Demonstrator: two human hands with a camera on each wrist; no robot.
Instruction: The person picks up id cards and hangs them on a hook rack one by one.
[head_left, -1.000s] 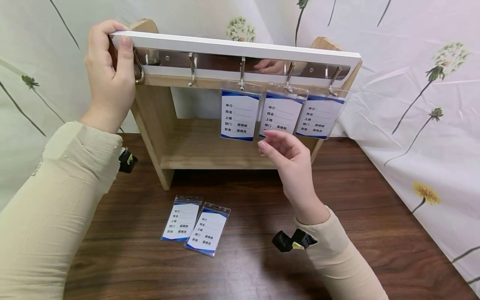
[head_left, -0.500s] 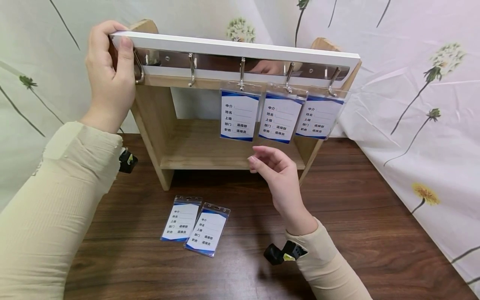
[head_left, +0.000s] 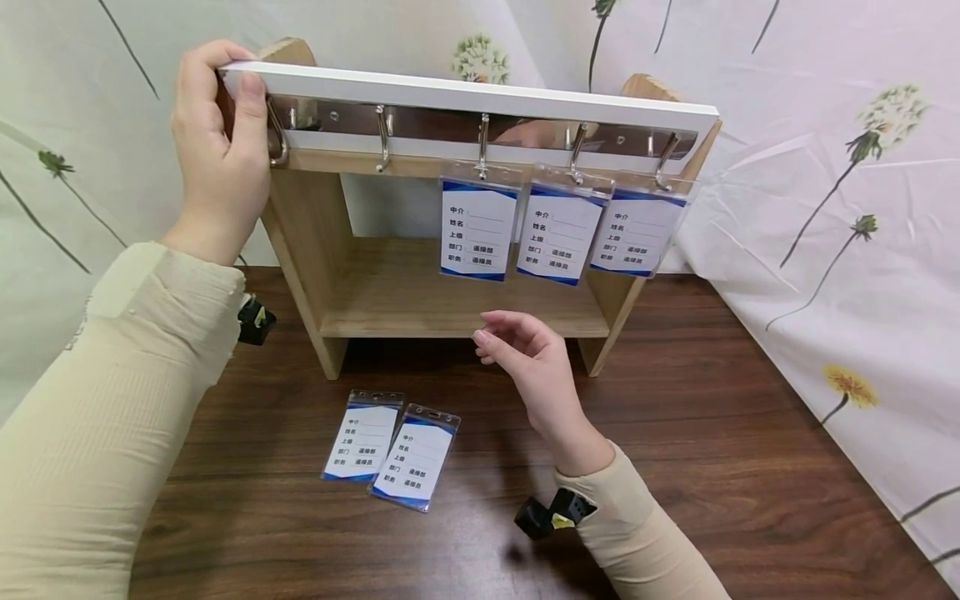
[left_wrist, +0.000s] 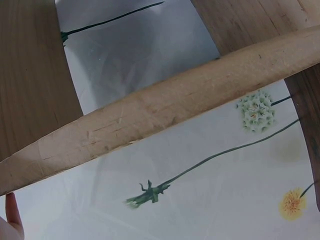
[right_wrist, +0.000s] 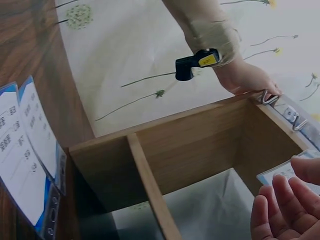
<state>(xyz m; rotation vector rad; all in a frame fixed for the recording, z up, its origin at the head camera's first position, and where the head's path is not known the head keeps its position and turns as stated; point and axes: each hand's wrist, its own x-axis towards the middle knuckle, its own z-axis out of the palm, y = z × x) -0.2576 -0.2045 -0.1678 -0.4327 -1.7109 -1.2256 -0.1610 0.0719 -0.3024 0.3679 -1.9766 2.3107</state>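
My left hand [head_left: 221, 154] grips the left end of the white hook rail [head_left: 480, 87], thumb in front and fingers over the top. Three clear badge holders with blue-and-white cards hang from the rail: one on the middle hook [head_left: 480, 229], another [head_left: 561, 233] beside it, the third [head_left: 640, 232] on the far right hook. My right hand [head_left: 536, 367], its fingers loosely bent and nothing in it, is in the air below the hanging badges. On the table lie two more badge holders, the left one [head_left: 363, 437] and the right one [head_left: 415, 458], edges overlapping. In the right wrist view my right fingers [right_wrist: 287, 205] show.
The rail sits on a wooden shelf stand [head_left: 465, 308] with side panels and a low board. The two left hooks [head_left: 383, 137] bear nothing. Beneath is a dark wood table [head_left: 750, 467]; a white flower-printed cloth [head_left: 810, 167] lies behind and to the right.
My right hand has come away from the hanging badges, moving down and left toward the badges on the table. My left hand stays put on the rail.
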